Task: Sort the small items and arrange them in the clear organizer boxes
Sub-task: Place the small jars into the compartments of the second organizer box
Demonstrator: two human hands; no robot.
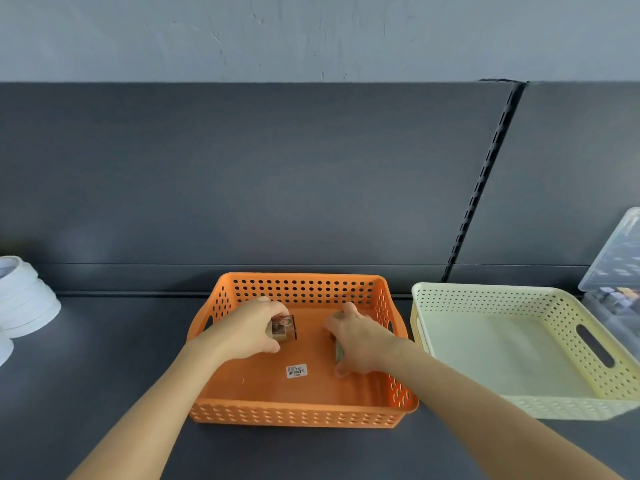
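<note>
Head view: inside the orange perforated basket (pixel 301 410) on the dark desk (pixel 104 341), the left hand (pixel 247 329) curls its fingers and thumb round a small brown box (pixel 283 328) with a printed picture. The right hand (pixel 360 341), near it, grips a greyish item (pixel 338 353) that it mostly hides. A pale yellow basket (pixel 568 408) sits just right of the orange one, with the clear organizer box (pixel 616 265) beyond it at the frame's right edge.
</note>
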